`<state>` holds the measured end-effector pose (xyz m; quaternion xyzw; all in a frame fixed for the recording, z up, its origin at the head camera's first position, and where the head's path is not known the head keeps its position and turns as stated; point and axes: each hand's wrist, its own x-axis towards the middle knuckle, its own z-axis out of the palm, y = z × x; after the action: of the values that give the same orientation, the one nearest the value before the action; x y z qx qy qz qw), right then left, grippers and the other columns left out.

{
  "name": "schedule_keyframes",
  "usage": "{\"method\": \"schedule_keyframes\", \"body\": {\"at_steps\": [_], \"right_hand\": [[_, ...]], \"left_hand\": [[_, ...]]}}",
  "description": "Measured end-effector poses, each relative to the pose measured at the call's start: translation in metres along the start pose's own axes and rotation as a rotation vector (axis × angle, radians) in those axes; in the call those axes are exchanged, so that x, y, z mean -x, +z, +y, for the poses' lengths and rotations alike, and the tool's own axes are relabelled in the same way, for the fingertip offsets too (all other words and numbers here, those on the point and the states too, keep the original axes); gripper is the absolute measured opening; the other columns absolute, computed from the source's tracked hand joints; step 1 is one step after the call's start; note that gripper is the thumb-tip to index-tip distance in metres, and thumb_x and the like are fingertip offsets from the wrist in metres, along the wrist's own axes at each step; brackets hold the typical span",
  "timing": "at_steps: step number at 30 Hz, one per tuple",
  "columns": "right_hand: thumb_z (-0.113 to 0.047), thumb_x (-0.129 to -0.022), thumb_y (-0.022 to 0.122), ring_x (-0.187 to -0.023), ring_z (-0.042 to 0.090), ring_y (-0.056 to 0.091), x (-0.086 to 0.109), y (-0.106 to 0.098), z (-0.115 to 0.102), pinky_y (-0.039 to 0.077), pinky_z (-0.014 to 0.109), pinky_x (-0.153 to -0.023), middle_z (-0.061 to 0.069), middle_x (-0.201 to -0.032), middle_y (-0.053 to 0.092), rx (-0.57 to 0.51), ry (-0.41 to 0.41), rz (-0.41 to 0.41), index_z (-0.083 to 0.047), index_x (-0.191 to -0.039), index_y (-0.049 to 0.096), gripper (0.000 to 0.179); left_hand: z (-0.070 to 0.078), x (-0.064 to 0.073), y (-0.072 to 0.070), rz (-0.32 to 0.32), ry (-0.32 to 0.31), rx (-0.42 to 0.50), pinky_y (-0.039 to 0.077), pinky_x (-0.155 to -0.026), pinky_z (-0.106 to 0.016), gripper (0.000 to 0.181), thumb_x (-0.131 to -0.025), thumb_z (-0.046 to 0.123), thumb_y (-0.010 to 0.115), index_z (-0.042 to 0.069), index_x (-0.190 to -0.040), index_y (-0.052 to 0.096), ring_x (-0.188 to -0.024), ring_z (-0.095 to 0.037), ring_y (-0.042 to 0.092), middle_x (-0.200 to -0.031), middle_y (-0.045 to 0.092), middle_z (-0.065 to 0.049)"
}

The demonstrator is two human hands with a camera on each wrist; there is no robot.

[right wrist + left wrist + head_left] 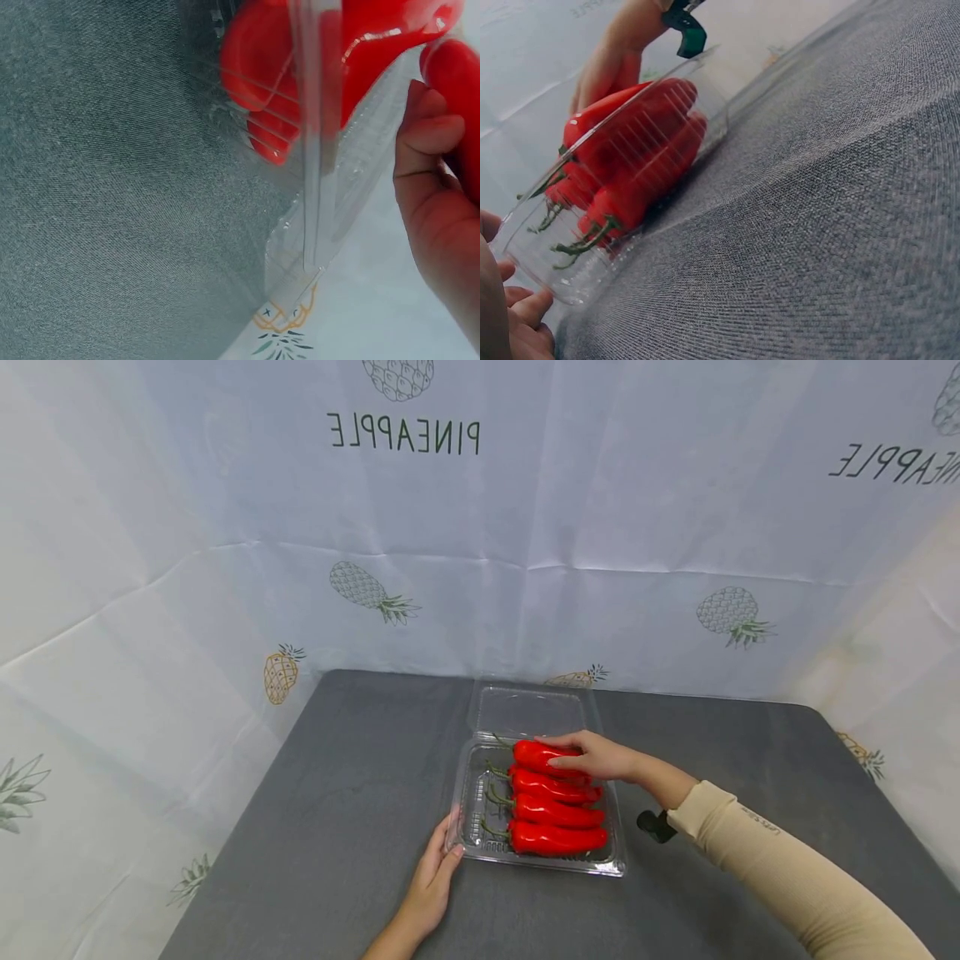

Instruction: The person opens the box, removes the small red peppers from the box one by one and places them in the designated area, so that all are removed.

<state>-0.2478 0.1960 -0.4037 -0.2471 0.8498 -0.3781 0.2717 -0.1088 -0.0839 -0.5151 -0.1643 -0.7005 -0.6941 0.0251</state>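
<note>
A clear plastic clamshell container (540, 862) lies on the grey tabletop with its lid (525, 710) folded back. Several long red peppers (558, 839) with green stems lie side by side in it, stems pointing left. My left hand (433, 881) grips the container's front left corner, thumb at the rim; the left wrist view shows its fingers (532, 309) against the clear wall. At the back of the container, my right hand (600, 756) holds the rearmost red pepper (531, 753) from above. In the right wrist view, thumb and fingers curl around this pepper (459, 82).
Grey cloth (360, 793) covers the table around the container. A white curtain (450, 510) printed with pineapples hangs behind and at both sides. A small black device (656, 827) sits at my right wrist, beside the beige sleeve (780, 860).
</note>
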Motion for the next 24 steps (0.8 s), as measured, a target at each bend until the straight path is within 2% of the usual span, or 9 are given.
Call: {"method": "schedule_keyframes", "body": {"at_steps": [2, 4, 5, 7, 10, 14, 18, 21, 24], "right_hand": [[-0.023, -0.094, 0.054, -0.078, 0.016, 0.051, 0.001, -0.001, 0.001, 0.047, 0.028, -0.068, 0.016, -0.109, 0.063, -0.026, -0.008, -0.002, -0.009, -0.142, 0.037, 0.053], [-0.024, -0.096, 0.051, -0.094, 0.019, 0.054, 0.002, -0.001, 0.002, 0.047, 0.028, -0.073, 0.017, -0.121, 0.06, -0.042, -0.013, 0.005, -0.01, -0.143, 0.036, 0.052], [-0.025, -0.096, 0.051, -0.091, 0.02, 0.053, 0.003, -0.001, 0.002, 0.047, 0.028, -0.071, 0.017, -0.117, 0.061, -0.049, -0.008, 0.012, -0.012, -0.143, 0.035, 0.051], [-0.026, -0.096, 0.05, -0.107, 0.024, 0.051, 0.005, -0.001, 0.003, 0.048, 0.028, -0.077, 0.018, -0.135, 0.051, -0.056, -0.011, 0.039, -0.014, -0.144, 0.035, 0.051], [-0.028, -0.096, 0.051, -0.103, 0.024, 0.05, 0.009, -0.002, 0.005, 0.049, 0.029, -0.077, 0.02, -0.136, 0.049, -0.07, 0.004, 0.091, -0.016, -0.144, 0.034, 0.052], [-0.029, -0.096, 0.051, -0.101, 0.026, 0.051, 0.015, -0.006, 0.009, 0.052, 0.039, -0.082, 0.021, -0.132, 0.05, -0.115, 0.012, 0.176, -0.015, -0.145, 0.033, 0.054], [-0.029, -0.095, 0.051, -0.099, 0.038, 0.059, 0.019, -0.011, 0.016, 0.051, 0.05, -0.089, 0.026, -0.132, 0.046, -0.225, 0.018, 0.258, -0.012, -0.145, 0.032, 0.056], [-0.027, -0.095, 0.051, -0.103, 0.043, 0.06, 0.021, -0.014, 0.023, 0.049, 0.052, -0.091, 0.03, -0.137, 0.04, -0.306, 0.015, 0.312, -0.01, -0.145, 0.03, 0.057], [-0.027, -0.095, 0.051, -0.107, 0.042, 0.059, 0.023, -0.017, 0.03, 0.047, 0.052, -0.093, 0.03, -0.141, 0.035, -0.367, 0.019, 0.369, -0.009, -0.145, 0.029, 0.057]], "left_hand": [[0.0, 0.0, 0.0, 0.0, -0.002, -0.001, 0.023, -0.103, -0.003, 0.044, -0.098, 0.005, 0.038, -0.006, -0.14, 0.029, -0.129, 0.012, 0.028, -0.146, 0.027, -0.032], [0.0, 0.0, 0.0, 0.002, -0.001, -0.003, 0.023, -0.103, -0.003, 0.044, -0.098, 0.005, 0.038, -0.006, -0.14, 0.029, -0.129, 0.012, 0.028, -0.146, 0.028, -0.032], [0.001, 0.0, 0.0, 0.003, 0.001, -0.003, 0.023, -0.103, -0.003, 0.044, -0.098, 0.004, 0.039, -0.007, -0.139, 0.029, -0.129, 0.012, 0.028, -0.146, 0.028, -0.032], [0.001, 0.0, 0.0, 0.004, 0.005, -0.003, 0.023, -0.103, -0.003, 0.044, -0.098, 0.004, 0.039, -0.007, -0.139, 0.029, -0.129, 0.012, 0.028, -0.145, 0.028, -0.032], [0.001, 0.0, 0.0, 0.001, 0.005, 0.005, 0.023, -0.103, -0.003, 0.044, -0.098, 0.005, 0.039, -0.008, -0.139, 0.029, -0.129, 0.011, 0.029, -0.145, 0.027, -0.033], [0.001, 0.0, 0.001, -0.002, -0.004, 0.009, 0.024, -0.103, -0.004, 0.044, -0.099, 0.006, 0.039, -0.008, -0.139, 0.029, -0.129, 0.011, 0.029, -0.145, 0.028, -0.032], [0.001, 0.0, 0.001, 0.0, -0.012, 0.002, 0.024, -0.102, -0.003, 0.044, -0.099, 0.007, 0.039, -0.006, -0.14, 0.029, -0.128, 0.012, 0.029, -0.145, 0.028, -0.032], [0.0, 0.0, 0.001, 0.001, -0.01, 0.004, 0.024, -0.102, -0.003, 0.044, -0.099, 0.007, 0.039, -0.007, -0.139, 0.029, -0.128, 0.012, 0.03, -0.145, 0.028, -0.033], [-0.001, 0.0, 0.002, 0.003, -0.003, 0.009, 0.025, -0.102, -0.004, 0.044, -0.098, 0.006, 0.039, -0.008, -0.139, 0.029, -0.128, 0.012, 0.031, -0.144, 0.028, -0.034]]}}
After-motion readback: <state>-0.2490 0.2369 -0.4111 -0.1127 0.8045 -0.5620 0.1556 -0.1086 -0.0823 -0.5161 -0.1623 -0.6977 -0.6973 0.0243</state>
